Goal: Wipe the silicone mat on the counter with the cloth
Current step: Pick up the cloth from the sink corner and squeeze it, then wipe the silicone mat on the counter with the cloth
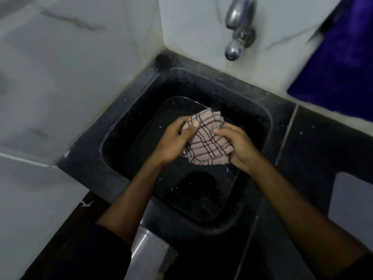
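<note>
A pale pink cloth (207,138) with dark checked lines is bunched between both hands over the black sink (129,122). My left hand (173,140) grips its upper left edge, thumb on top. My right hand (240,148) clasps its lower right side. At the right edge of the counter lies a grey flat sheet (351,201) with a rounded corner; I cannot tell whether it is the silicone mat.
A chrome tap (238,29) juts from the white marble wall above the sink. A blue fabric (339,63) hangs at the upper right. The black stone counter (314,142) surrounds the sink. A dark dish or tray (189,188) lies in the sink bottom.
</note>
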Demonstrator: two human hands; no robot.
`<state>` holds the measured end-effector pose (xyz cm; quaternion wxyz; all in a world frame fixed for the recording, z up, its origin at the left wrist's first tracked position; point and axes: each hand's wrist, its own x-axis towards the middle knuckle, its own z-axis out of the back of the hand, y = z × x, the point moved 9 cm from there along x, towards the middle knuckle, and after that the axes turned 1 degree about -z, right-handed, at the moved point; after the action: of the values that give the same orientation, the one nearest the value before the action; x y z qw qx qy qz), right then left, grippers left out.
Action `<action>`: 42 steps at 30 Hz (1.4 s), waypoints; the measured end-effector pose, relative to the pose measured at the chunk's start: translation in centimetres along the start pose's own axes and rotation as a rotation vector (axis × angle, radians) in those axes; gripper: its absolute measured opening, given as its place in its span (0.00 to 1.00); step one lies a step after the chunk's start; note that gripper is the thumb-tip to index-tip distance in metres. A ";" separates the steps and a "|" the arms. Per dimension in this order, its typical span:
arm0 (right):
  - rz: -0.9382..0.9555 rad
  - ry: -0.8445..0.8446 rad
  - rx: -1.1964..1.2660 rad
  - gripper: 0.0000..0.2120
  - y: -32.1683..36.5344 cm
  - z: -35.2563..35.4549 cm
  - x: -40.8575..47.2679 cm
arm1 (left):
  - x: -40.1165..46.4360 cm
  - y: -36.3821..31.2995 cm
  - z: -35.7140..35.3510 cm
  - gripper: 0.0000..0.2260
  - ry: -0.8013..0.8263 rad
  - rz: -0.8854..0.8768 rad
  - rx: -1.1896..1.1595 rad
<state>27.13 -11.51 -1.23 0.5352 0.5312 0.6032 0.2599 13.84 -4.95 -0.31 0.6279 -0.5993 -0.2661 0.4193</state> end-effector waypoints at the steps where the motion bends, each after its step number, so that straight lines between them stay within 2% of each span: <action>1: -0.024 -0.015 0.038 0.13 -0.6 1.0 -1.4 | -1.0 0.1 -1.8 0.13 0.056 0.011 -0.034; 4: -0.074 -0.046 0.117 0.08 -1.9 4.3 -5.9 | -3.6 -0.4 -6.7 0.11 0.111 0.013 -0.070; 8: -0.142 -0.097 0.172 0.22 -3.4 8.7 -11.8 | -5.9 -1.7 -13.3 0.09 0.156 -0.014 -0.004; 11: -0.159 -0.163 0.228 0.23 -4.3 12.5 -16.4 | -7.8 -2.8 -18.9 0.08 0.189 -0.064 0.083; 14: -0.126 -0.265 0.321 0.21 -5.3 17.6 -21.3 | -9.9 -3.2 -25.2 0.08 0.214 -0.085 0.114; 18: -0.091 -0.407 0.274 0.15 -6.3 25.0 -27.8 | -13.1 -2.9 -33.9 0.09 0.266 -0.110 0.151; 23: -0.075 -0.565 0.297 0.15 -7.7 33.6 -36.0 | -16.9 -1.8 -43.8 0.08 0.378 -0.097 0.108; 27: -0.058 -0.701 0.397 0.13 -8.8 38.7 -41.3 | -18.8 -0.6 -49.7 0.07 0.481 -0.055 0.115; 29: -0.050 -0.778 0.459 0.11 -9.3 41.1 -43.7 | -19.3 -0.4 -51.8 0.07 0.501 -0.093 0.209; 32: -0.001 -0.851 0.539 0.09 -9.6 44.2 -46.4 | -19.8 -0.3 -54.1 0.14 0.544 -0.254 0.538; 35: 0.085 -0.889 0.556 0.13 -8.9 46.9 -48.1 | -20.2 -0.4 -56.2 0.30 0.610 -0.370 0.858; 37: 0.107 -0.936 0.511 0.17 -8.3 48.4 -48.9 | -19.8 0.0 -57.4 0.39 0.650 -0.368 1.015; 39: 0.091 -1.007 0.353 0.16 -7.3 49.9 -49.6 | -19.0 0.9 -58.1 0.46 0.705 -0.298 1.138; 42: 0.044 -1.090 -0.009 0.13 -5.2 51.6 -50.0 | -18.2 2.2 -58.8 0.52 0.775 -0.227 1.223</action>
<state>65.94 -72.19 -2.44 0.7672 0.5990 0.2259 -0.0393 53.38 -51.59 -7.59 0.9388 -0.2158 0.1963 0.1831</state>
